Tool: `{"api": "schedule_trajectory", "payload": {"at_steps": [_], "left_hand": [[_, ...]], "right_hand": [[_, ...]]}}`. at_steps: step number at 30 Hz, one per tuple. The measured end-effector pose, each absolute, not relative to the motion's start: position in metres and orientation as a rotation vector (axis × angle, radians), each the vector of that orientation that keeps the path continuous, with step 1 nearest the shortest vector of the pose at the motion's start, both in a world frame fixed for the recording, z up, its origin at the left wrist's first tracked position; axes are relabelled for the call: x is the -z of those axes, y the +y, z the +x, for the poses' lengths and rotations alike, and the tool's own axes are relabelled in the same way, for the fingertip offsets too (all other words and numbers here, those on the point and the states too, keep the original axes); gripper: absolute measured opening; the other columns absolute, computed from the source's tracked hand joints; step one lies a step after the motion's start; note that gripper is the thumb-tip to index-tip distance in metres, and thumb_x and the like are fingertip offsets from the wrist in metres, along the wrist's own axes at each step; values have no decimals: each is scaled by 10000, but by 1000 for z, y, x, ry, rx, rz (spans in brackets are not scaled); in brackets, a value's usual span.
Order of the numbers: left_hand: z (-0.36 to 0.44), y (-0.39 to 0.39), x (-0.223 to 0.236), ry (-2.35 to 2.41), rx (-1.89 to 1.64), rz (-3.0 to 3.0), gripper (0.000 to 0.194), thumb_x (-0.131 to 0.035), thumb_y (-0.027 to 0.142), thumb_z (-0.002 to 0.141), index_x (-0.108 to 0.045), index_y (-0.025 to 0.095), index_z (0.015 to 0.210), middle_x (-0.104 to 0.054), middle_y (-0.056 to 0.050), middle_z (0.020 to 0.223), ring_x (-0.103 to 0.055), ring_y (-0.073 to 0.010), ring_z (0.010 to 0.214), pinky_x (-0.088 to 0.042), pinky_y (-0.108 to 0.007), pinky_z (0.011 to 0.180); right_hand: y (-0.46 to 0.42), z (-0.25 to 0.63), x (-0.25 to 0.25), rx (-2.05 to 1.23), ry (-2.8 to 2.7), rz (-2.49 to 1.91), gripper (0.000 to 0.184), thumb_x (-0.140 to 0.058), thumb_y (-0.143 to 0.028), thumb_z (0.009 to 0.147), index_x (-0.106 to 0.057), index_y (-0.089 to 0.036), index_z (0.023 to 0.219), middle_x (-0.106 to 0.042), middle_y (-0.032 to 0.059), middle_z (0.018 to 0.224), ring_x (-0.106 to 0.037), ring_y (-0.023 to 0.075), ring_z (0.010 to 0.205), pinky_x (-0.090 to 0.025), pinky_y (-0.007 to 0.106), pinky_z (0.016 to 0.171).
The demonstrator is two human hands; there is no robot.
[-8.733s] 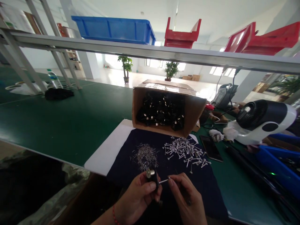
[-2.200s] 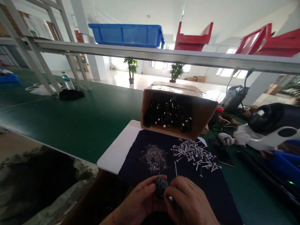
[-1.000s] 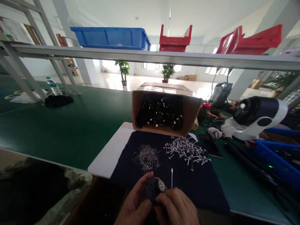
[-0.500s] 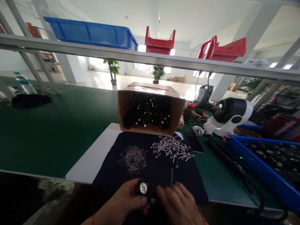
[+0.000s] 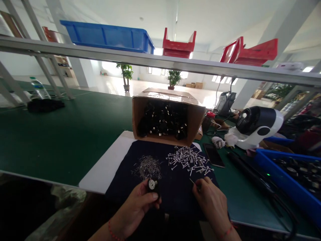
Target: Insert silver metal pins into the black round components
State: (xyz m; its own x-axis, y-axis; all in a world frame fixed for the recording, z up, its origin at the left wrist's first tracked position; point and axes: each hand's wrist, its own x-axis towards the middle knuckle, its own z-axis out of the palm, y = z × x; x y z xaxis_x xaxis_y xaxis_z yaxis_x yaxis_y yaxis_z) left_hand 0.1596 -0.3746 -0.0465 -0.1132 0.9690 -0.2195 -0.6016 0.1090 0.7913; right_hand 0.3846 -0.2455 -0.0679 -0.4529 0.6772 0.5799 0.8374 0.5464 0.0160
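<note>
My left hand [image 5: 140, 201] is closed around a small black part with a round silver-white face [image 5: 152, 184], which is turned upward. It is held just in front of a pile of fine metal pins [image 5: 147, 167] on the dark blue cloth [image 5: 173, 187]. To the right, my right hand [image 5: 210, 197] is closed in a pinch, and a thin metal pin [image 5: 192, 180] sticks out from its fingertips. Beyond that hand lies a heap of longer, flat-headed metal pins [image 5: 187, 157]. The fingers hide the pin's other end.
An open cardboard box [image 5: 168, 140] of black parts stands behind the cloth. At right are a phone [image 5: 213, 155], a black cable-ended tool [image 5: 250, 174], a white fan [image 5: 260, 127] and a blue bin [image 5: 286, 190] of parts. A shelf [image 5: 150, 57] crosses overhead.
My right hand has moved right and slightly away from me, apart from the left hand. My left hand has risen a little with the black part, toward the fine pins. The view has shifted slightly.
</note>
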Motion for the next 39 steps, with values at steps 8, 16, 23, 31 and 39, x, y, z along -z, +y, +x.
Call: {"api": "schedule_trajectory", "payload": {"at_steps": [8, 16, 23, 31, 39], "left_hand": [[161, -375, 51, 641, -1433, 318, 288, -820, 130, 653, -740, 132, 930, -671, -22, 770, -604, -110, 646, -431, -235, 599], [156, -381, 44, 606, -1426, 293, 310, -837, 131, 614, -753, 117, 912, -686, -35, 808, -602, -117, 625, -366, -242, 543], [151, -378, 41, 679, -1361, 302, 301, -815, 147, 580, -716, 125, 864, -659, -28, 795, -580, -104, 614, -343, -233, 533], [143, -358, 29, 913, -1219, 526, 167, -708, 145, 605, -643, 141, 759, -623, -10, 672, -568, -105, 580, -412, -215, 515], [145, -343, 28, 1061, -1002, 677, 178, -620, 136, 536, -631, 155, 713, -608, 20, 592, -542, -87, 511, -408, -182, 465]], "right_hand": [[-307, 337, 40, -166, -2230, -550, 111, -535, -141, 938, -608, -213, 898, -607, 12, 776, -605, 146, 656, -466, 250, 580], [-306, 326, 45, -211, -2195, -387, 126, -525, -82, 952, -583, -194, 949, -607, 27, 771, -572, 149, 658, -446, 254, 566], [-310, 318, 54, 40, -2107, -386, 93, -539, -114, 980, -594, -180, 945, -605, 26, 734, -553, 150, 616, -418, 286, 576], [-302, 306, 77, -162, -2149, -523, 133, -498, -158, 997, -614, -190, 940, -614, 34, 794, -603, 154, 667, -464, 262, 597], [-297, 325, 68, -957, -1975, -734, 399, -502, -464, 1028, -649, -190, 778, -581, 22, 689, -567, 134, 590, -456, 231, 534]]}}
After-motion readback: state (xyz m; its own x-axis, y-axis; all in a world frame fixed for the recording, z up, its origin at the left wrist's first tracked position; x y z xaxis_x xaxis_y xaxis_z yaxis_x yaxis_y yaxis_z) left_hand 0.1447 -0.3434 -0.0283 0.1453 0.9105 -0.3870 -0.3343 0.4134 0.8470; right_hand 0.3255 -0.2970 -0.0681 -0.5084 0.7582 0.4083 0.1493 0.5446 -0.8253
